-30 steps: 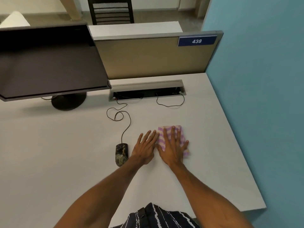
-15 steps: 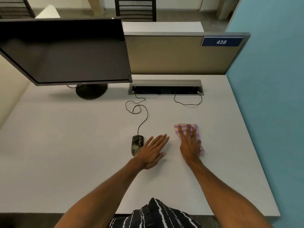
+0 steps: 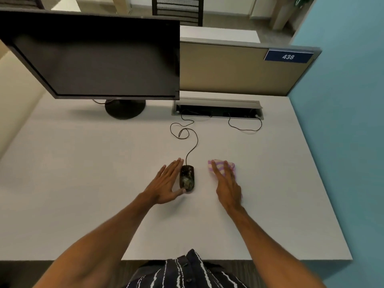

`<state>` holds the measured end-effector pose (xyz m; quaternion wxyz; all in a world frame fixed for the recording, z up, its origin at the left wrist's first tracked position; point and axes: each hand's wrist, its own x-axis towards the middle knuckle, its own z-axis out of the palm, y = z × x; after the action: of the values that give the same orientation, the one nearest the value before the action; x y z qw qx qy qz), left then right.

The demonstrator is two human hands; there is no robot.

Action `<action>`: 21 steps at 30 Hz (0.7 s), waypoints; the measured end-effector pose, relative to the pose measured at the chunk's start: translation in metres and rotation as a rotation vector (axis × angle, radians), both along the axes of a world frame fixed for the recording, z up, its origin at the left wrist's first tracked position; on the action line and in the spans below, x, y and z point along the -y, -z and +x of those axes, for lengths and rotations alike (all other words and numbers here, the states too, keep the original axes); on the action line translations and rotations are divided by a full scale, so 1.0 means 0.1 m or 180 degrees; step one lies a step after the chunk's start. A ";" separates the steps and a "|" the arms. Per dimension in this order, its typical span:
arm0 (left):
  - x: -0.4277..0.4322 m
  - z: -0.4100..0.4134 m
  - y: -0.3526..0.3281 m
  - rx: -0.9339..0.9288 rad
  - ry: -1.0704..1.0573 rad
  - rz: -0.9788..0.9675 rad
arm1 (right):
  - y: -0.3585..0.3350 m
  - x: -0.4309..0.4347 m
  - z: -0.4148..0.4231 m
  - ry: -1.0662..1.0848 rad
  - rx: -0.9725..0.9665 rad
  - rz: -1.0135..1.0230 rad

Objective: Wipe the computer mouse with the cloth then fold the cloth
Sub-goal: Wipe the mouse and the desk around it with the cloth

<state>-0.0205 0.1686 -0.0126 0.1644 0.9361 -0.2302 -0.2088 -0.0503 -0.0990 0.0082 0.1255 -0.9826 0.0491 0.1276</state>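
A dark, glossy computer mouse [image 3: 187, 178] lies on the white desk [image 3: 104, 183], its thin black cable running back to the cable slot. My left hand [image 3: 166, 183] lies beside the mouse on its left, fingers straight, thumb tip at the mouse's near end. A small folded cloth with pink and white stripes [image 3: 221, 165] lies to the right of the mouse. My right hand [image 3: 227, 186] rests flat on the cloth, fingers straight, covering its near part.
A black monitor [image 3: 99, 57] on a round stand fills the back left. An open cable slot [image 3: 217, 110] sits at the desk's back, with a second loose cable loop [image 3: 245, 127]. A tan partition marked 438 [image 3: 287, 57] and a teal wall [image 3: 342, 142] bound the desk.
My left hand has moved off the cloth leftward to the mouse's left side. My right hand stays flat on the cloth. The camera view has shifted left.
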 end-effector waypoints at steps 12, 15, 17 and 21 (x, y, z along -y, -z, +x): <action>-0.06 0.24 0.02 -0.0198 0.0362 0.0134 | 0.05 -0.24 -0.07 -0.0098 0.0247 0.0234; -0.06 0.32 0.01 -0.0244 0.0392 0.0147 | 0.05 -0.27 -0.02 -0.0132 0.0150 -0.0062; -0.10 0.39 0.01 -0.0243 0.0484 0.0198 | 0.03 -0.32 0.01 -0.0128 0.0192 -0.0013; -0.19 0.59 -0.03 -0.0206 0.0826 0.0390 | -0.01 -0.42 0.12 -0.0120 0.0154 0.0209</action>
<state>0.0383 0.1874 -0.0098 0.0860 0.8996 -0.3307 -0.2721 -0.0388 -0.0570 0.0094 0.1564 -0.9815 0.0233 0.1076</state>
